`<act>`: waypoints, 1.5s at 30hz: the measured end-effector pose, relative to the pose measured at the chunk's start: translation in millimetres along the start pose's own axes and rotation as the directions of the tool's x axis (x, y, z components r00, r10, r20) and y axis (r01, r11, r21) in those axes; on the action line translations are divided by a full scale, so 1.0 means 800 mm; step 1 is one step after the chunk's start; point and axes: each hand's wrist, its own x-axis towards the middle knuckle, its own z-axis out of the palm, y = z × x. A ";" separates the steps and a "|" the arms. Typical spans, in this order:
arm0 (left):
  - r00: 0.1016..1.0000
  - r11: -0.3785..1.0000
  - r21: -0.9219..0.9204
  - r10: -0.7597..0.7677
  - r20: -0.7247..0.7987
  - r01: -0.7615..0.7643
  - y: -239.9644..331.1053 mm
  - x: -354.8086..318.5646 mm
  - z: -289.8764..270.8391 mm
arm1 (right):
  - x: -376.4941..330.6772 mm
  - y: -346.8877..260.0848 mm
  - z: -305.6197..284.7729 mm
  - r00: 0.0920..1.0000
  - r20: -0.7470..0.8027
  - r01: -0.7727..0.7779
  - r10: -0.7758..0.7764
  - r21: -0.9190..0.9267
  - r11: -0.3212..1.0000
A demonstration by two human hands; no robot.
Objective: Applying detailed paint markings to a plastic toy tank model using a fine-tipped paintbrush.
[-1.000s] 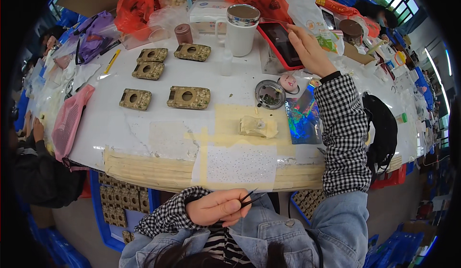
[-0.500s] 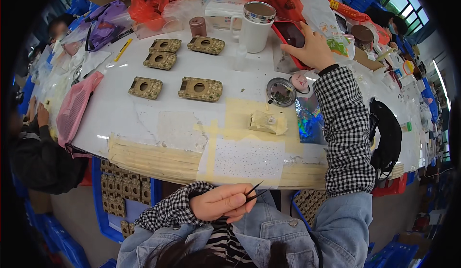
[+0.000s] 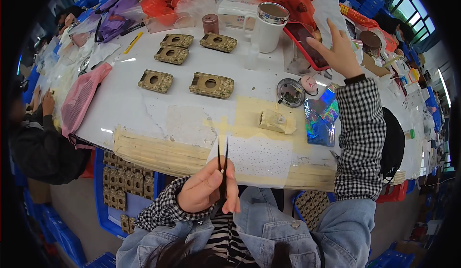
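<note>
My left hand [image 3: 207,185] is closed around black tweezers [image 3: 222,169], whose two tips point up and stand apart over the front edge of the table. Stretched far forward, my right hand [image 3: 342,53] has its fingers spread. Its thumb is by a dark flat thing with a red rim [image 3: 307,45], and its fingers lie over a white plastic bag or sheet [image 3: 328,13]; whether they touch it I cannot tell. Nearest my left hand is a white sheet dotted with tiny specks [image 3: 257,155]. Behind that sits a small block wrapped in yellowish tape [image 3: 277,122].
Several camouflage model tank hulls [image 3: 211,84] stand on the left. A white mug [image 3: 269,28], a round metal dish [image 3: 290,92] and shiny holographic film [image 3: 319,124] are on the right. Blue trays of hulls [image 3: 115,191] sit below the table. Another person [image 3: 43,143] works at left.
My left hand has turned the tweezers from pointing right to pointing up, tips apart. My right hand has moved right, off the red-rimmed thing toward the white bag. The view has shifted slightly.
</note>
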 end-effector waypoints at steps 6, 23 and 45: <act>0.959 0.940 -0.189 0.279 -0.049 -0.283 0.019 -0.002 -0.016 | -0.104 -0.151 -0.153 0.935 0.003 0.331 -0.354 0.346 0.878; 0.990 0.940 0.340 -0.073 0.119 0.028 0.003 0.021 0.033 | -0.194 -0.227 -0.140 0.569 -0.362 0.814 -0.739 0.117 0.569; 0.998 -0.184 0.981 0.005 -0.066 0.066 0.158 0.127 -0.174 | -0.178 -0.148 -0.107 0.863 -0.486 0.250 0.136 0.646 0.721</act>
